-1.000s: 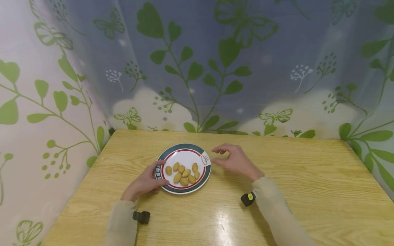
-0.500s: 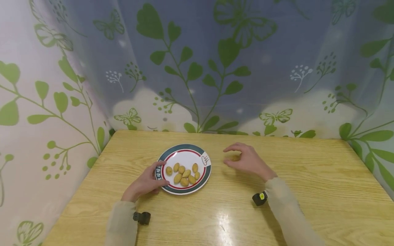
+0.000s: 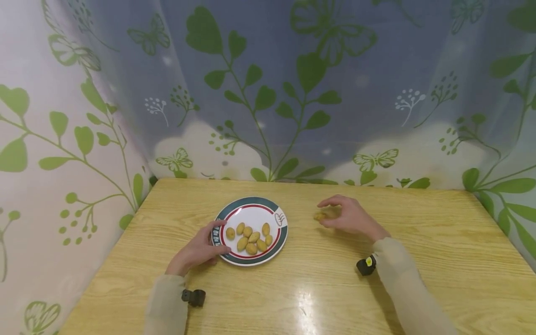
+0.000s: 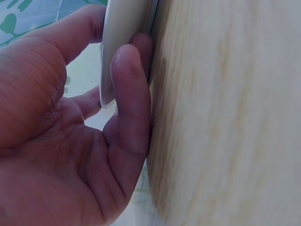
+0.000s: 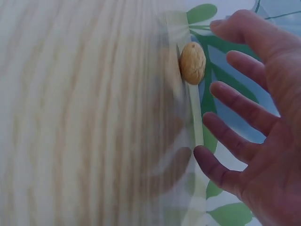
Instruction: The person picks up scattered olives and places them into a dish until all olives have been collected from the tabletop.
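A round white plate (image 3: 251, 214) with a dark green rim and a red ring carries several small yellow-brown oval pieces (image 3: 251, 249), like nuts or dried fruit. My left hand (image 3: 198, 246) grips the plate's left edge, thumb over the rim; the left wrist view has fingers under the plate (image 4: 127, 28). Right of the plate, one similar oval piece (image 3: 320, 216) lies on the table. In the right wrist view that piece (image 5: 193, 63) looks wrinkled and stands apart from the fingertips. My right hand (image 3: 349, 216) hovers just right of it, fingers spread, holding nothing.
The light wooden table (image 3: 418, 232) extends widely to the right of the plate. A curtain (image 3: 268, 93) printed with green leaves and butterflies hangs behind the table's back edge and along the left. Small black cameras (image 3: 193, 297) sit at both wrists.
My right hand has moved right, away from the plate, uncovering the single oval piece on the table. The left hand and the plate stay in place.
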A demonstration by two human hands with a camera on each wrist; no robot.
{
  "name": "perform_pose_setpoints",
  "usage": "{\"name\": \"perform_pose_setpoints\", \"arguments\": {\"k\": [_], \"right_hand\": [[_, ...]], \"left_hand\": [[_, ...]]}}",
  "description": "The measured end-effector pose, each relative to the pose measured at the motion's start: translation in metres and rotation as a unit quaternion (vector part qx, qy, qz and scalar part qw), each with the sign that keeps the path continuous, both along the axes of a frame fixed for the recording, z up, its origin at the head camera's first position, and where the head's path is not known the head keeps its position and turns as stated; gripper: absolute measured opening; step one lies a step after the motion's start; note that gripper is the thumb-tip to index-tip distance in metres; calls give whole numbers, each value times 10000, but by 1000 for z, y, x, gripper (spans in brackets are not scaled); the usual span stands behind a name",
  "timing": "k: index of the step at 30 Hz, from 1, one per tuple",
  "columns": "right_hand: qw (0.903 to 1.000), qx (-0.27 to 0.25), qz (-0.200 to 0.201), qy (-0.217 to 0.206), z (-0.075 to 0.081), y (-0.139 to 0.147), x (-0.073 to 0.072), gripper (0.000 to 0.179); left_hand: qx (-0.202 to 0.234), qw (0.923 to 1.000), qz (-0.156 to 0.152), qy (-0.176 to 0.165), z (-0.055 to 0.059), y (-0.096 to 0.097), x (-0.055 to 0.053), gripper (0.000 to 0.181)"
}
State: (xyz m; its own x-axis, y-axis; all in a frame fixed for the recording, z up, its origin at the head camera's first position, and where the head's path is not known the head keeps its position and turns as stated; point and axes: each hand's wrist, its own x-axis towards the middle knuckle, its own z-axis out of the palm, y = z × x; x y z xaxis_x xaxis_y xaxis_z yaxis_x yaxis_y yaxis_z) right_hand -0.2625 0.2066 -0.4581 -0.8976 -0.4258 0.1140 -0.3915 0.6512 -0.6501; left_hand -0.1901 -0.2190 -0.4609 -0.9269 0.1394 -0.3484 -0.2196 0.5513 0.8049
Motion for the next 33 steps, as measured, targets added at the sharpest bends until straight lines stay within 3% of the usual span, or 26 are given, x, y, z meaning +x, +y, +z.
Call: {"name": "perform_pose_setpoints", "arguments": {"k": [6,18,33], "right_hand": [[9999,135,-23,59,-5,6,-5,42],[9991,-103,-167,-364,-13,11,-10,45],[9995,-64,-94,-298,-20,12,-14,39]], "left_hand": [[24,10000,-24,15,-2,0,0,78],[4,10000,-45,63,-3,-1,0,76],[13,9999,-110,114,1,1,3,77]]}}
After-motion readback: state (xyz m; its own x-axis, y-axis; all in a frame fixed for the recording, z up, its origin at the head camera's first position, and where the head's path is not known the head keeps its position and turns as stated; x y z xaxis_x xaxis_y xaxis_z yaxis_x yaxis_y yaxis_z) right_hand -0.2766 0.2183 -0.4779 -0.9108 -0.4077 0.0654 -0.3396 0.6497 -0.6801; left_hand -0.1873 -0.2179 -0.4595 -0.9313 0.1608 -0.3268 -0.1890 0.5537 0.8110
